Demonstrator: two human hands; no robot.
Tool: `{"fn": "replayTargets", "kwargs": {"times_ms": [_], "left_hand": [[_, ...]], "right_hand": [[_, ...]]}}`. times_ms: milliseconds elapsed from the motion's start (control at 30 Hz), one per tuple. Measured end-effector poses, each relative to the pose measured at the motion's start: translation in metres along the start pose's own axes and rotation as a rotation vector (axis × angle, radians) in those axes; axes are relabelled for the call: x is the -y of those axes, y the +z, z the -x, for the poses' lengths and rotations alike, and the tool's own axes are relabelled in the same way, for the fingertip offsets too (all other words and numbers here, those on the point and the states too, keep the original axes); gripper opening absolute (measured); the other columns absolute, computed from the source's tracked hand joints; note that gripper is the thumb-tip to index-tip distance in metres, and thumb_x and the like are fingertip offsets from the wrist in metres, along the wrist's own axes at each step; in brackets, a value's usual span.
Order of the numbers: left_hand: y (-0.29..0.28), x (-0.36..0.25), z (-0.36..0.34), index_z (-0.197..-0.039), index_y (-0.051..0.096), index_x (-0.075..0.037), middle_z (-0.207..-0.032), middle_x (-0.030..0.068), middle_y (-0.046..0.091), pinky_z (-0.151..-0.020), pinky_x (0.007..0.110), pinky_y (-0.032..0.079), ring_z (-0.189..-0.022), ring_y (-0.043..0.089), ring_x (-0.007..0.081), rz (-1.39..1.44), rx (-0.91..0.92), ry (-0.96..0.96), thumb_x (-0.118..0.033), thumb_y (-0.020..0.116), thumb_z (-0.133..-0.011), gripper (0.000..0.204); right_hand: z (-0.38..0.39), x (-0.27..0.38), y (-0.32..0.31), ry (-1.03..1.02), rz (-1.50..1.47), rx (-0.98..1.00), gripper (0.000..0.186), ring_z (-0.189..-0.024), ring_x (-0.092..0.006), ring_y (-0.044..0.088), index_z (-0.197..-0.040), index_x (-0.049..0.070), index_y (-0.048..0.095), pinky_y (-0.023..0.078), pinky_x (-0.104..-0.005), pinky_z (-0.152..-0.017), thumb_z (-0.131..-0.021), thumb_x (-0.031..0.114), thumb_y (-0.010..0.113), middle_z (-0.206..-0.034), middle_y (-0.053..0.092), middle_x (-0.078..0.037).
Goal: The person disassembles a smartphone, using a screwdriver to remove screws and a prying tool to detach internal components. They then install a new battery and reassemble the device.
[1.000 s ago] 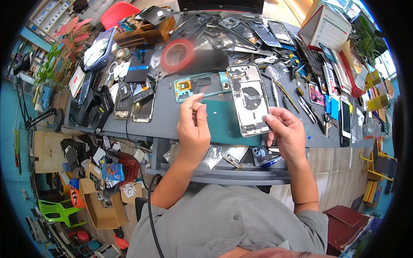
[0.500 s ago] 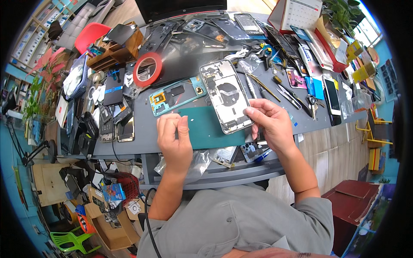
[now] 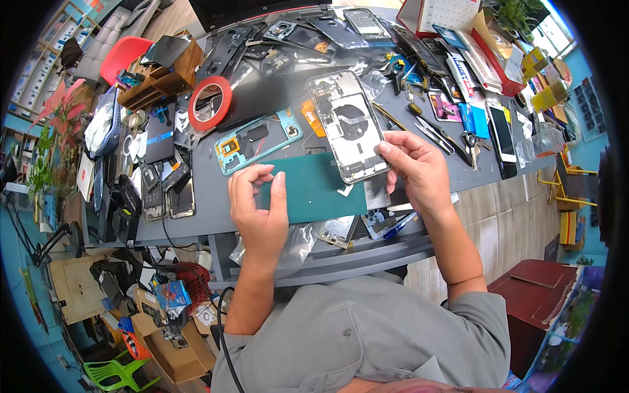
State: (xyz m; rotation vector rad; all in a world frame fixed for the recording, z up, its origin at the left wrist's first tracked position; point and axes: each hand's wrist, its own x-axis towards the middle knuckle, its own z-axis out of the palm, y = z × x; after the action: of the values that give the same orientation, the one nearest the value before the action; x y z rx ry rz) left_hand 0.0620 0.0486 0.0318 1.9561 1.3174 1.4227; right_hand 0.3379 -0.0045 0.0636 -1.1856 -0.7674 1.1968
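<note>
My right hand (image 3: 419, 171) grips the lower right edge of a phone housing (image 3: 348, 131), thumb on its face. The housing is white inside, with a dark round patch in the middle, and is held tilted above the green mat (image 3: 298, 200). A small white piece (image 3: 344, 190) lies on the mat below its bottom edge. My left hand (image 3: 259, 206) hovers over the mat's left end, its thumb and fingers apart and nothing visible between them. Just beyond it rests a light-blue phone frame (image 3: 288, 128) with an orange part.
A red tape roll (image 3: 211, 103) stands behind the blue frame. Phone parts crowd the back and left of the desk. Tweezers (image 3: 434, 139), scissors (image 3: 470, 145) and a white-edged phone (image 3: 502, 134) lie to the right. Below the mat, an open drawer (image 3: 314, 262) holds plastic bags and boards.
My left hand has loosened from curled fingers, thumb and fingertips now apart. The white piece now shows on the mat under the housing, which my right hand still holds. The whole view has shifted slightly.
</note>
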Motion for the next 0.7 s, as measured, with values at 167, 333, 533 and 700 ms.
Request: {"fn": "replayTargets", "kwargs": {"times_ms": [167, 333, 533, 700], "left_hand": [[-0.001, 0.0, 0.0, -0.115, 0.072, -0.004, -0.108, 0.009, 0.072, -0.085, 0.037, 0.051, -0.096, 0.067, 0.0233, -0.014, 0.005, 0.008, -0.004, 0.082, -0.097, 0.021], [0.0, -0.002, -0.002, -0.113, 0.072, -0.003, -0.107, 0.0096, 0.072, -0.088, 0.04, 0.054, -0.097, 0.067, 0.0252, 0.004, 0.012, 0.01, -0.003, 0.082, -0.097, 0.018], [-0.001, -0.002, -0.002, -0.111, 0.073, -0.002, -0.104, 0.0102, 0.071, -0.091, 0.041, 0.055, -0.099, 0.066, 0.0281, -0.034, 0.022, 0.044, -0.001, 0.082, -0.096, 0.017], [0.0, -0.002, -0.004, -0.109, 0.073, -0.003, -0.103, 0.0102, 0.071, -0.09, 0.041, 0.054, -0.099, 0.065, 0.0287, -0.023, 0.021, 0.061, -0.001, 0.082, -0.096, 0.016]], "right_hand": [[0.0, 0.0, 0.002, 0.01, 0.02, 0.007, 0.035, -0.066, -0.0089, 0.065, -0.131, -0.009, 0.072, 0.054, -0.0255, -0.056, -0.108, 0.016, 0.08, -0.095, 0.075, -0.005], [0.0, -0.002, 0.002, 0.017, 0.027, 0.01, 0.034, -0.066, -0.0088, 0.065, -0.131, -0.009, 0.072, 0.054, -0.0256, -0.056, -0.108, 0.016, 0.08, -0.097, 0.075, -0.005], [-0.003, 0.004, -0.004, 0.209, -0.211, 0.032, 0.028, -0.061, -0.009, 0.062, -0.125, -0.007, 0.073, 0.052, -0.0266, -0.051, -0.108, 0.015, 0.078, -0.095, 0.075, -0.006], [-0.01, 0.001, -0.023, 0.293, -0.428, 0.218, 0.024, -0.056, -0.0065, 0.056, -0.123, -0.004, 0.073, 0.048, -0.0254, -0.044, -0.108, 0.014, 0.074, -0.092, 0.074, -0.007]]}}
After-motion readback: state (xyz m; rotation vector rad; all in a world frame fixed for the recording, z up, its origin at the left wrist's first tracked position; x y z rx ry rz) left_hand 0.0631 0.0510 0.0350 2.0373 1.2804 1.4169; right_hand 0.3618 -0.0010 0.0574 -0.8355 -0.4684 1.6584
